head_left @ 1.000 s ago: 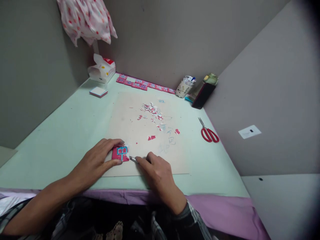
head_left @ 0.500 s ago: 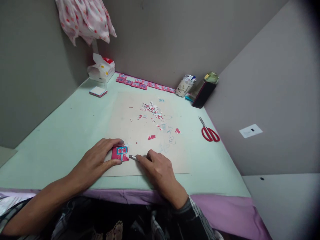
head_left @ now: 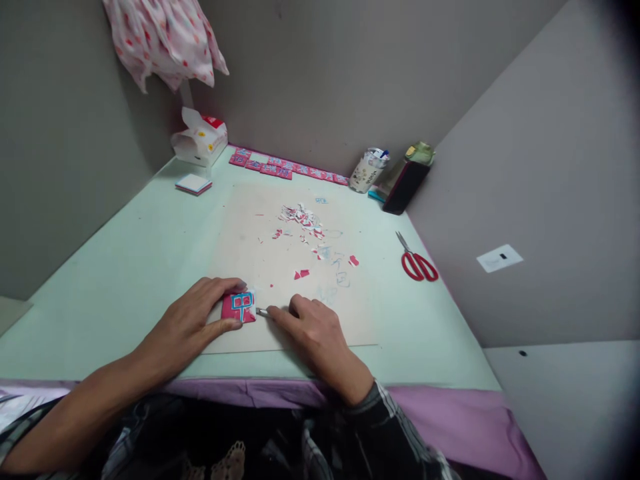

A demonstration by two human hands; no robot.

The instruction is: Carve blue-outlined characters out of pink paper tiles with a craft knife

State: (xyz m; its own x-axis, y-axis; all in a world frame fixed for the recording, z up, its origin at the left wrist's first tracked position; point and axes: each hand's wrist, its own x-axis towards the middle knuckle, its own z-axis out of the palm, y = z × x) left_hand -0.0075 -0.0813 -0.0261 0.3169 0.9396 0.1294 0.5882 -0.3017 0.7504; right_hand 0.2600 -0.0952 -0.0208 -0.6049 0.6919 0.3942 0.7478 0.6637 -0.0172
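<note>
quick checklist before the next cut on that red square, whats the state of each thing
1. Left hand pins the red square flat: ok.
2. Right hand has a grip on the knife, tip at the square's right edge: ok.
3. Left fingers out of the blade's path: cannot tell, the thumb lies close below the square.
4. Square sits on the cutting board, not the bare table: ok.
5. Paper scraps away from the work spot: ok.
6. Scissors clear of both hands: ok.
</note>
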